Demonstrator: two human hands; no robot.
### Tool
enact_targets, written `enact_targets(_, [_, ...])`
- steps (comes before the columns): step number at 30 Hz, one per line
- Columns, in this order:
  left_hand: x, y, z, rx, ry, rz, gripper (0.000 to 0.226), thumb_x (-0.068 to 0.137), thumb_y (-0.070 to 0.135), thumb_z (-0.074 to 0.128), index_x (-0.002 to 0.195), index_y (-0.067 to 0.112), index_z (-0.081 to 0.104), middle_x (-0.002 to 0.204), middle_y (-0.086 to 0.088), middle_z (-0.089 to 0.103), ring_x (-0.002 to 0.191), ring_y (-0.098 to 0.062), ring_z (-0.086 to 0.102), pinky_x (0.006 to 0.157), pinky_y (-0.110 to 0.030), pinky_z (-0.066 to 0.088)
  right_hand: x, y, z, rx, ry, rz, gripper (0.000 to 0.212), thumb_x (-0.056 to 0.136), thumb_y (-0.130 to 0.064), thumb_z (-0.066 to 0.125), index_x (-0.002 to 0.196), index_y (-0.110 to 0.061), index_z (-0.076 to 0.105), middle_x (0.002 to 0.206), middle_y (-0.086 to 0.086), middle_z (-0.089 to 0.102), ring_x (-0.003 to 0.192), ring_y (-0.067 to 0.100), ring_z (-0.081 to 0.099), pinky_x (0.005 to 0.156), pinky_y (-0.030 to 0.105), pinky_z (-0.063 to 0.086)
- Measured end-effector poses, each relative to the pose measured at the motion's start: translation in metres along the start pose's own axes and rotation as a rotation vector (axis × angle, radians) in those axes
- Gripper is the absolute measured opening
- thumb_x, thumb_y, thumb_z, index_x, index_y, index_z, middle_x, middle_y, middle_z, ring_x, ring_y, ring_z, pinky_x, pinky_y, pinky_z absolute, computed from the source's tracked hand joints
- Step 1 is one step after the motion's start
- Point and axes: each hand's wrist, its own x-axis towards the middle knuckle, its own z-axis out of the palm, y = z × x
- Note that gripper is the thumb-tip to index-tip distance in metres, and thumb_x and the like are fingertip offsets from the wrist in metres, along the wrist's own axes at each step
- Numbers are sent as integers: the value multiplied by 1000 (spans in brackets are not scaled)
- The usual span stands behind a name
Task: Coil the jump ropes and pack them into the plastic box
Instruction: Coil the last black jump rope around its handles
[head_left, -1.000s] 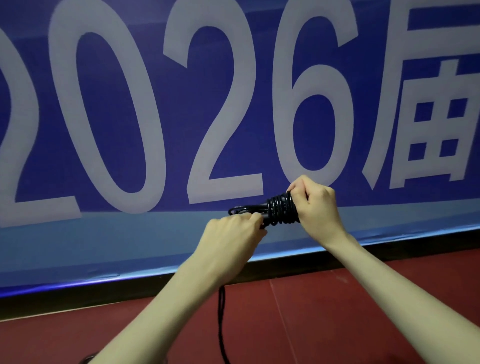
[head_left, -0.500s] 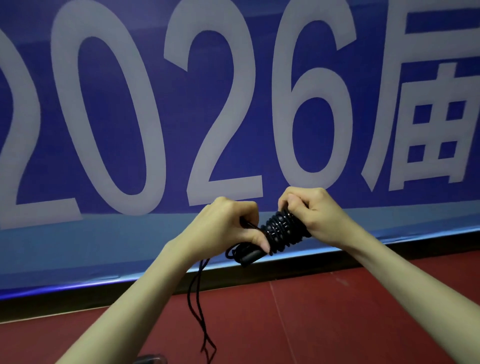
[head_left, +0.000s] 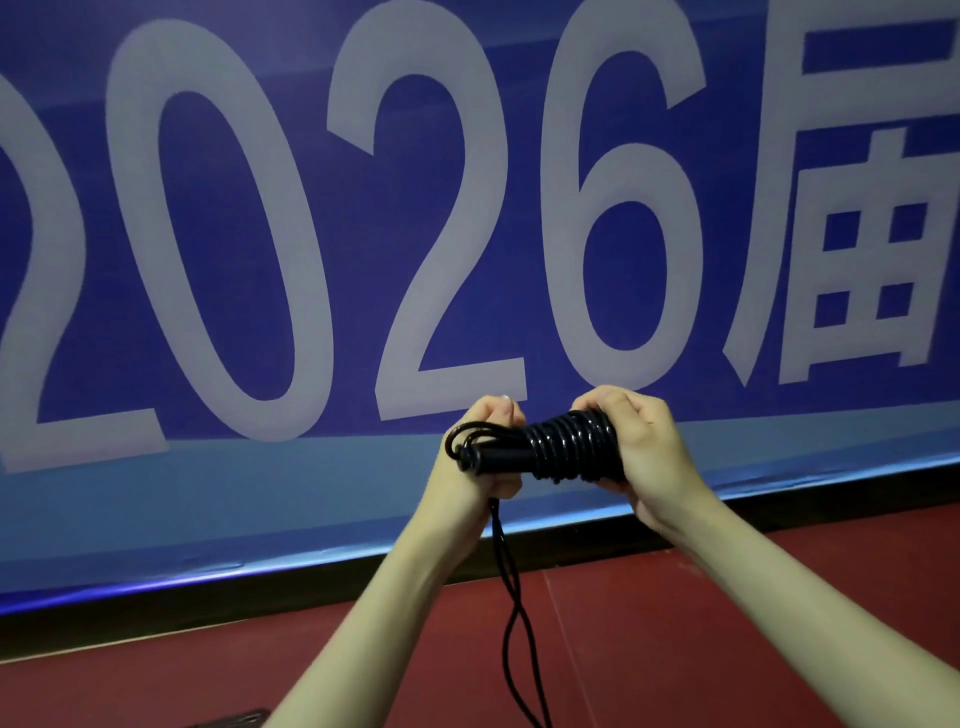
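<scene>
Behind right hand (head_left: 649, 457), jump rope (head_left: 566, 444) end

Glossy black jump rope (head_left: 566, 441), blue banner (head_left: 467, 208) with pale grey numerals at 12 o'clock, dark red floor (head_left: 649, 623) at 6 o'clock

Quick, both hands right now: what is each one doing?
Left hand: closed, gripping the loose cord of the jump rope.
Right hand: closed around the coiled end of the rope.

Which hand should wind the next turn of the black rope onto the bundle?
Probably left. The left hand grips the loose black cord where two strands hang down, while the right hand grips the coiled black jump rope bundle, steadying it.
</scene>
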Motion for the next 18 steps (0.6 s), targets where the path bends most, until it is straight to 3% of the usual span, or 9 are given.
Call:
enact_targets(2, [-5, 3, 11, -1, 150, -71, 25, 91, 4, 38, 70, 16, 45, 48, 10, 36, 45, -11, 22, 41, -19, 20, -1, 2, 4, 30, 66, 35, 28, 95, -12, 43, 73, -4, 59, 63, 14, 48, 52, 22, 47, 42, 20, 33])
enact_targets(4, [-14, 2, 18, 19, 233, -16, 26, 94, 0, 37, 75, 12, 49, 50, 7, 44, 44, -9, 29, 40, -18, 25, 0, 3, 8, 69, 132, 51, 30, 95, -11, 43, 71, -7, 59, 58, 9, 50, 50, 18, 49, 45, 23, 35])
enact_targets(8, [-40, -8, 27, 42, 194, 216, 6, 89, 18, 50, 95, 18, 52, 74, 14, 50, 61, -7, 38, 55, -19, 34, 5, 3, 12, -19, 236, -107, 32, 94, -15, 41, 67, -11, 58, 49, 2, 49, 46, 25, 48, 44, 25, 32])
enact_targets(11, [-40, -2, 22, -107, 183, 136, 36, 74, 49, 58, 87, 17, 49, 71, 8, 45, 57, -6, 35, 48, -17, 30, 2, 6, 13, -196, 249, -335, 34, 88, -35, 36, 71, -15, 58, 53, 11, 47, 48, 35, 44, 41, 35, 32])
enact_targets(13, [-36, 5, 23, -203, 295, 32, 47, 78, 57, 63, 88, 14, 49, 68, 4, 44, 52, -6, 36, 43, -17, 27, -4, 9, 15, -268, 242, -460, 40, 92, -38, 32, 77, -12, 58, 55, 14, 46, 48, 28, 41, 44, 37, 32])
enact_targets(15, [-33, 7, 26, -212, 405, -3, 41, 85, 54, 56, 85, 13, 50, 65, 3, 44, 50, -6, 37, 44, -18, 28, -9, 12, 20, -305, 222, -568, 41, 96, -32, 30, 80, -6, 57, 53, 4, 43, 48, 17, 38, 46, 27, 31])
enact_targets(18, [-29, 6, 30, -204, 439, 22, 31, 92, 43, 54, 78, 16, 50, 63, 6, 45, 53, -7, 39, 47, -19, 32, -13, 17, 26, -314, 248, -622, 40, 99, -26, 30, 81, -3, 57, 58, -4, 45, 51, 12, 40, 49, 18, 30])
